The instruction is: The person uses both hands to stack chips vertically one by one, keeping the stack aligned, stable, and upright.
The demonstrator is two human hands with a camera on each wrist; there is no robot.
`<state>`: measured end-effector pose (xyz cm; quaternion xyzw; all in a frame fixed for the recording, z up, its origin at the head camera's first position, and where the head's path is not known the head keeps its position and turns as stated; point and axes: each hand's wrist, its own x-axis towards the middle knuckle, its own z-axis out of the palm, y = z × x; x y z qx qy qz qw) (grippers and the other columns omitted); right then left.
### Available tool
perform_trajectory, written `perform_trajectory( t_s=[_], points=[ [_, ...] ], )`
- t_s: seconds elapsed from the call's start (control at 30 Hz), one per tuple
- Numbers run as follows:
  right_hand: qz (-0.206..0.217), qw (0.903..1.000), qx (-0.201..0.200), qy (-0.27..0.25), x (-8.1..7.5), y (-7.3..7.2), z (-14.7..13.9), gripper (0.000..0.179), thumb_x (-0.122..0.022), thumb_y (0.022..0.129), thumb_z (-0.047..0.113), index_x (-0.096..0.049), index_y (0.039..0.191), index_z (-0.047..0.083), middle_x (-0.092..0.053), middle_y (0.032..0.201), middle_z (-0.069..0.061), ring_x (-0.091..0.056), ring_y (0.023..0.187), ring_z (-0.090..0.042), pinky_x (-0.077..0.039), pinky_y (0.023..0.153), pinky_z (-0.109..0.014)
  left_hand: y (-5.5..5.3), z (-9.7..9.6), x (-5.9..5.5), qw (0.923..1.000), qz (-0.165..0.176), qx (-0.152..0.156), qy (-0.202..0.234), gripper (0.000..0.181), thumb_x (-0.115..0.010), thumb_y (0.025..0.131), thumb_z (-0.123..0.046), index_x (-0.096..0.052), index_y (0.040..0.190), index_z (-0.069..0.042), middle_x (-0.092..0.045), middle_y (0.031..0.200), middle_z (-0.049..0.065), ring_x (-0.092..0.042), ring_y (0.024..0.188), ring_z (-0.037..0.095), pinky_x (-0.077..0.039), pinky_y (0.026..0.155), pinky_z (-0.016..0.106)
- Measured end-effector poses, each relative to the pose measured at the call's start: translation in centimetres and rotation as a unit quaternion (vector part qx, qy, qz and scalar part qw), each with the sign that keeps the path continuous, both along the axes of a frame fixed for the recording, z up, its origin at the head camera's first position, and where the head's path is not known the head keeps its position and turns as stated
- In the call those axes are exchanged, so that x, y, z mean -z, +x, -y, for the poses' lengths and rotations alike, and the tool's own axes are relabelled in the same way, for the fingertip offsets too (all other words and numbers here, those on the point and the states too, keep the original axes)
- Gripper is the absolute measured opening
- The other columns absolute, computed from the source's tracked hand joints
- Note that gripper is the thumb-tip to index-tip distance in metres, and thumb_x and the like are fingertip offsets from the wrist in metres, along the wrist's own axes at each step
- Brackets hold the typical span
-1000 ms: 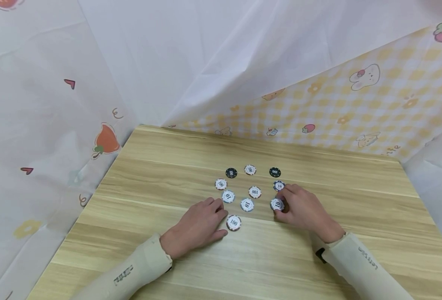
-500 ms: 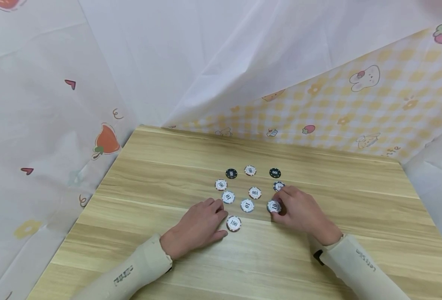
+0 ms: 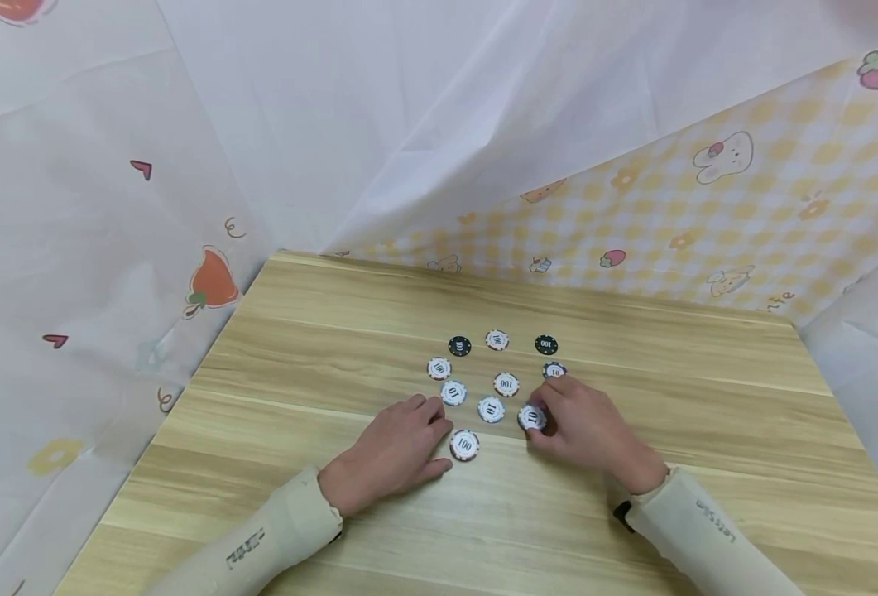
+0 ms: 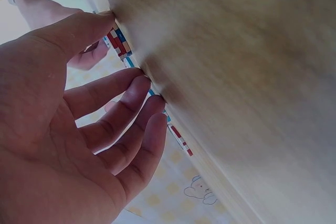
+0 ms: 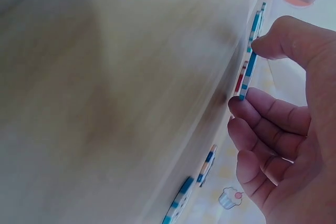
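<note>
In the head view my right hand [image 3: 580,426] pinches a light-blue-edged poker chip [image 3: 531,417] marked 10. The right wrist view shows that chip [image 5: 248,77] edge-on between thumb and index finger. My left hand [image 3: 394,451] rests on the table with fingers loosely bent, holding nothing. Just right of its fingertips sits a short stack of poker chips [image 3: 464,445] topped by a red-edged 100. In the left wrist view the stack [image 4: 118,41] shows red and blue edges near the thumb. A light-blue 10 chip [image 3: 491,409] lies between the hands.
Several more chips lie flat: black 100s [image 3: 459,346], red-edged white 100s [image 3: 506,384], a light-blue 10 [image 3: 453,392] and a dark-blue 10 [image 3: 554,371], partly covered by my right hand. The wooden table [image 3: 319,331] meets patterned cloth at the back.
My right hand has moved left and slightly toward me, carrying the light-blue 10 chip with it. The left hand and the other chips stay where they were.
</note>
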<state>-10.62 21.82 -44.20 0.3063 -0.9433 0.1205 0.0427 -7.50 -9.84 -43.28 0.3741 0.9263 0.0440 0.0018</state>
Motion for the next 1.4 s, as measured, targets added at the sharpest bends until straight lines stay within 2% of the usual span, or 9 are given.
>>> perform_trajectory(
  t_s=[0.2, 0.5, 0.63, 0.9, 1.17, 1.4],
  points=[
    [0.0, 1.0, -0.008, 0.003, -0.1, 0.2, 0.8, 0.036, -0.087, 0.086, 0.035, -0.077, 0.108, 0.008, -0.066, 0.1, 0.001, -0.057, 0.088, -0.014, -0.053, 0.072, -0.033, 0.0, 0.0, 0.0, 1.0, 0.001, -0.001, 0.002, 0.048, -0.08, 0.1, -0.05, -0.08, 0.125, -0.01, -0.068, 0.12, 0.005, -0.061, 0.102, 0.021, -0.057, 0.085, 0.037],
    [-0.011, 0.9995, -0.03, -0.002, 0.0, 0.4, 1.7, 0.035, -0.087, 0.086, 0.037, -0.077, 0.107, 0.011, -0.067, 0.102, 0.002, -0.057, 0.086, -0.012, -0.051, 0.069, -0.031, 0.0, 0.0, -0.1, 1.0, 0.003, 0.0, 0.001, 0.047, -0.08, 0.1, -0.049, -0.08, 0.125, -0.009, -0.068, 0.12, 0.005, -0.061, 0.101, 0.021, -0.058, 0.086, 0.036],
    [-0.017, 0.9992, -0.036, -0.006, 0.0, 0.6, 2.3, 0.034, -0.087, 0.087, 0.036, -0.077, 0.108, 0.011, -0.069, 0.105, 0.0, -0.06, 0.09, -0.014, -0.054, 0.071, -0.034, 0.0, 0.0, -0.1, 1.0, 0.008, -0.002, -0.001, 0.048, -0.081, 0.1, -0.049, -0.079, 0.126, -0.009, -0.068, 0.12, 0.006, -0.061, 0.102, 0.021, -0.058, 0.086, 0.037],
    [0.006, 0.9994, -0.034, -0.001, -0.2, 1.0, 3.3, 0.035, -0.084, 0.088, 0.039, -0.077, 0.111, 0.014, -0.066, 0.103, 0.005, -0.058, 0.092, -0.013, -0.053, 0.074, -0.034, 0.0, 0.0, -0.1, 0.9999, 0.015, -0.005, -0.003, 0.049, -0.081, 0.1, -0.05, -0.079, 0.127, -0.009, -0.067, 0.122, 0.005, -0.061, 0.104, 0.021, -0.058, 0.088, 0.037],
    [0.007, 0.9989, -0.046, -0.005, -0.1, 1.2, 3.9, 0.033, -0.084, 0.088, 0.037, -0.076, 0.11, 0.013, -0.069, 0.106, 0.003, -0.062, 0.093, -0.013, -0.056, 0.079, -0.037, 0.0, 0.0, 0.0, 0.9998, 0.016, -0.007, -0.005, 0.051, -0.08, 0.1, -0.051, -0.079, 0.129, -0.009, -0.067, 0.124, 0.005, -0.061, 0.105, 0.021, -0.058, 0.088, 0.037],
    [-0.012, 0.9975, -0.069, -0.006, -0.3, 1.4, 4.3, 0.033, -0.085, 0.087, 0.039, -0.076, 0.106, 0.014, -0.068, 0.103, 0.004, -0.061, 0.088, -0.012, -0.056, 0.073, -0.033, 0.0, 0.1, 0.0, 1.0, 0.004, -0.003, 0.0, 0.05, -0.08, 0.1, -0.052, -0.079, 0.127, -0.01, -0.067, 0.123, 0.004, -0.061, 0.105, 0.021, -0.058, 0.088, 0.037]
  ],
)
